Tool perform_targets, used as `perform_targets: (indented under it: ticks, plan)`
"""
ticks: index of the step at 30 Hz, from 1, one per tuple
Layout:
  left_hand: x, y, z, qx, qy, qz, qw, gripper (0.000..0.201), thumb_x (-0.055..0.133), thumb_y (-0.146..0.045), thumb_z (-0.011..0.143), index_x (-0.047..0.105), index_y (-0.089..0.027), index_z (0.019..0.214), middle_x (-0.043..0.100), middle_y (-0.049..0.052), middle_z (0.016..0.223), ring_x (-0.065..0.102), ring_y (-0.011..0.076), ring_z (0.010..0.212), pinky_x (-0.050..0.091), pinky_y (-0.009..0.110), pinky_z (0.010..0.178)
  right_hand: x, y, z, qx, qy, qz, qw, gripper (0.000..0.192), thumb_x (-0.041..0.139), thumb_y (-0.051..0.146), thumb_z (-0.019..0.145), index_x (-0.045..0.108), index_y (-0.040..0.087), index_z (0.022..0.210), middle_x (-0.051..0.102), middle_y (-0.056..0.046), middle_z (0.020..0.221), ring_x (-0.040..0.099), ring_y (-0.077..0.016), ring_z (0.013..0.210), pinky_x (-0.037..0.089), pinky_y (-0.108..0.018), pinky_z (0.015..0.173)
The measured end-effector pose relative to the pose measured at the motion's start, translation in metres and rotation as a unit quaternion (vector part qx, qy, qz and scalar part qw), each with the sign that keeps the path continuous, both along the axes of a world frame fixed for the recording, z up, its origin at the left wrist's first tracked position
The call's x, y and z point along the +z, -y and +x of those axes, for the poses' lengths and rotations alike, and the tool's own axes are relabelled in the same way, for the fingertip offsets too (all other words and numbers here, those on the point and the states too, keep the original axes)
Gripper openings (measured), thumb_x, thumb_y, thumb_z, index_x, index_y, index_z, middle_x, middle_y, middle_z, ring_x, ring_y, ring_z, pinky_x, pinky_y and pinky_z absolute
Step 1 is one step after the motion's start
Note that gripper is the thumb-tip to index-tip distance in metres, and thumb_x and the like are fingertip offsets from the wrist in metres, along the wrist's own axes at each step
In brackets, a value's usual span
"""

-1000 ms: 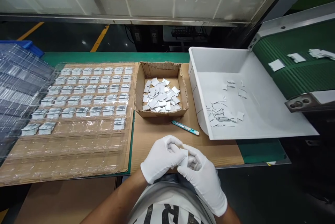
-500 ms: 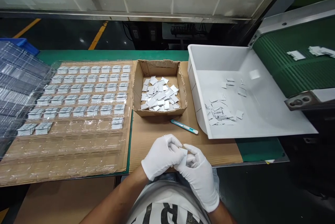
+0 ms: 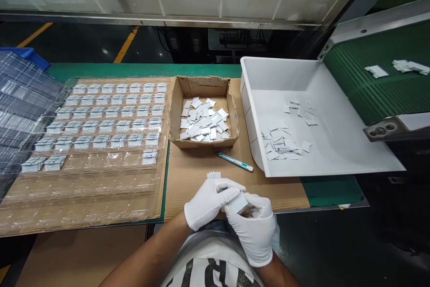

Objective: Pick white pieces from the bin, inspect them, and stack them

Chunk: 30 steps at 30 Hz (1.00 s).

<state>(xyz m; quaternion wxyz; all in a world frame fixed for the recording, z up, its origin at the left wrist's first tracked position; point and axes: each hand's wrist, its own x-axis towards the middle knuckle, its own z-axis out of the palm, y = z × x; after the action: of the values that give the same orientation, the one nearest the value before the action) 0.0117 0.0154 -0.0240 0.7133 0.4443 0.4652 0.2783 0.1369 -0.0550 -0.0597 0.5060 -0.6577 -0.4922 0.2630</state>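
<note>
Left hand (image 3: 208,203) and right hand (image 3: 252,231) are pinching a white piece (image 3: 238,203); left of their fingers (image 3: 231,194), a tray (image 3: 101,186) is showing five full rows (image 3: 97,112), one partial, others bare.

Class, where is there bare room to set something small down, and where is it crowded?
Free: the cardboard between tray and left hand; the cardboard between right hand and bin; the bin's floor right of its pieces.
Crowded: the box, heaped with more pieces; the tray's filled far rows; around the knife, between box and hands.
</note>
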Motion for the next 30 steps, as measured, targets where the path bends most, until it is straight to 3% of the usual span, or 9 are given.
perform_targets:
  ticks: [10, 30]
  plan:
    - [-0.004, 0.003, 0.009, 0.029, 0.034, -0.088, 0.995, 0.033, 0.075, -0.045, 0.065, 0.076, -0.014, 0.077, 0.073, 0.006, 0.08, 0.063, 0.0203, 0.076, 0.047, 0.03, 0.071, 0.01, 0.001, -0.001, -0.022, -0.08, -0.071, 0.994, 0.044, 0.087, 0.032, 0.057, 0.053, 0.022, 0.084, 0.069, 0.0, 0.068, 0.066, -0.0165, 0.055, 0.054, -0.025, 0.051]
    - [-0.012, 0.002, 0.006, 0.018, -0.005, -0.035, 0.999, 0.033, 0.07, -0.045, 0.069, 0.077, -0.015, 0.08, 0.076, 0.009, 0.088, 0.066, 0.0243, 0.085, 0.049, 0.032, 0.075, 0.0, 0.0, -0.001, -0.021, -0.095, -0.097, 0.991, 0.044, 0.086, 0.035, 0.057, 0.055, 0.021, 0.085, 0.071, -0.002, 0.072, 0.067, -0.0186, 0.06, 0.055, -0.028, 0.055]
